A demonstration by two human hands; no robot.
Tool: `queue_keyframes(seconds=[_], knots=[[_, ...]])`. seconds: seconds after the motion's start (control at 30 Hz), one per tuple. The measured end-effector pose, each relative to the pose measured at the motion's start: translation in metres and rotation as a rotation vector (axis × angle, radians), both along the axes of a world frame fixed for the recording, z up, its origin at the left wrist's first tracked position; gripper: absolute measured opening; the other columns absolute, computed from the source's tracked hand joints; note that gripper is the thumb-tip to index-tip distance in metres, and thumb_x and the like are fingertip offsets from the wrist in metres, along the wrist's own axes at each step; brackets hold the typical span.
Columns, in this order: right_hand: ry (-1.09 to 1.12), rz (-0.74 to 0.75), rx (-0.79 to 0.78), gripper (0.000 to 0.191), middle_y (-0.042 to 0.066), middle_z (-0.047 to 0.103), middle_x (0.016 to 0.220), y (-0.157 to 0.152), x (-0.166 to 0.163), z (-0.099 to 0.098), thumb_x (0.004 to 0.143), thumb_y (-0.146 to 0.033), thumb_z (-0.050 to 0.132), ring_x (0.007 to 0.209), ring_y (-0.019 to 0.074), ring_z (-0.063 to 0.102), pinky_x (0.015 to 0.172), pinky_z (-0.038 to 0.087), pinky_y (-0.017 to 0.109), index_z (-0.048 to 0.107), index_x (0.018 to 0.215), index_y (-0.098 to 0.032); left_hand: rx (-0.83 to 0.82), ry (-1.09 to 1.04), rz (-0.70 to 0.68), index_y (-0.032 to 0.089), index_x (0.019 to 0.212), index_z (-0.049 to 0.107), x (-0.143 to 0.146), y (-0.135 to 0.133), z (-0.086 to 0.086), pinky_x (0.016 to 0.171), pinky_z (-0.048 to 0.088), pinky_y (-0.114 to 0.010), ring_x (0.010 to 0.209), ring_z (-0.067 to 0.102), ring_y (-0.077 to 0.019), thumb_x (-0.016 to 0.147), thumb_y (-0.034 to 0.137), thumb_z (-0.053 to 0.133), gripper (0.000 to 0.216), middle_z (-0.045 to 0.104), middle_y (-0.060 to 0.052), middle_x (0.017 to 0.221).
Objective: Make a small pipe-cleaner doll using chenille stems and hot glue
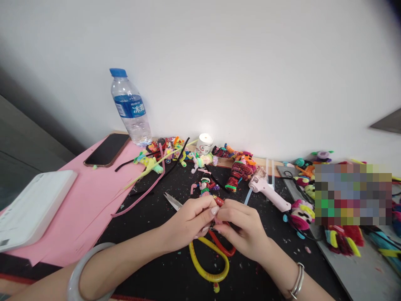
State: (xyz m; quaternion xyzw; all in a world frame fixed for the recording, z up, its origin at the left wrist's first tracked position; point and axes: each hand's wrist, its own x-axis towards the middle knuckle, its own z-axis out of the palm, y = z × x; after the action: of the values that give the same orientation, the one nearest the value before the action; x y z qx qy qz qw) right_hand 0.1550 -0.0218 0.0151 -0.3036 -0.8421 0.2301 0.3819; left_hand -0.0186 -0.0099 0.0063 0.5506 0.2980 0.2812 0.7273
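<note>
Slightly below the centre of the frame, a small red piece (pixel 219 201) pokes up between the fingertips of both hands, most of it hidden. The left hand (pixel 192 219) pinches at it with thumb against forefinger; the right hand (pixel 242 223) meets it from the other side, fingers curled and pressed in.

Directly underneath lie scissors (pixel 209 276), blades toward the left, yellow and red handles toward the bottom; the hands cover their middle. The black mat (pixel 266 263) under them is flecked with scraps.

Just above the right hand, a pale glue gun (pixel 270 195) lies with its handle slanting down rightward, near a maroon fuzzy figure (pixel 242 172). Above the hands, a white roll (pixel 204 144) stands among small colourful figures. Left of it, a yellow strip (pixel 161 159) and a pink strip (pixel 147 195) cross the mat's edge.

At left, pink paper (pixel 84 190) carries a phone (pixel 107 150) and a white box (pixel 39 207); a water bottle (pixel 130 110) leans at upper left. More figures crowd a grey board (pixel 340 267) at right, partly pixelated.
</note>
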Motion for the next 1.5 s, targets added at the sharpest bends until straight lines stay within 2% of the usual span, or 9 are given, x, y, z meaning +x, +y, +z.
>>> queue_keyframes(seconds=[0.37,1.5], knots=[[0.004,0.000,-0.011,0.014,0.001,0.055,0.064,-0.0013,-0.0018,0.0036,0.088,-0.024,0.051,0.059,0.0135,0.050,0.056,0.044,0.025,0.056,0.075,-0.020,-0.052,-0.047,-0.032,0.018,0.071,0.038,-0.0002,-0.0010,0.0009,0.039,0.017,-0.016,0.043,0.025,-0.0038,0.087,0.049,0.044,0.035,0.031,0.008,0.054],[0.050,0.032,-0.075,0.014,-0.001,0.051,0.064,-0.0033,-0.0038,0.0024,0.087,-0.018,0.052,0.059,0.0117,0.045,0.056,0.038,0.023,0.052,0.073,-0.019,-0.118,-0.110,-0.059,0.018,0.072,0.037,-0.0008,-0.0029,-0.0024,0.039,0.018,-0.016,0.042,0.024,-0.0022,0.088,0.043,0.045,0.031,0.033,0.008,0.055]])
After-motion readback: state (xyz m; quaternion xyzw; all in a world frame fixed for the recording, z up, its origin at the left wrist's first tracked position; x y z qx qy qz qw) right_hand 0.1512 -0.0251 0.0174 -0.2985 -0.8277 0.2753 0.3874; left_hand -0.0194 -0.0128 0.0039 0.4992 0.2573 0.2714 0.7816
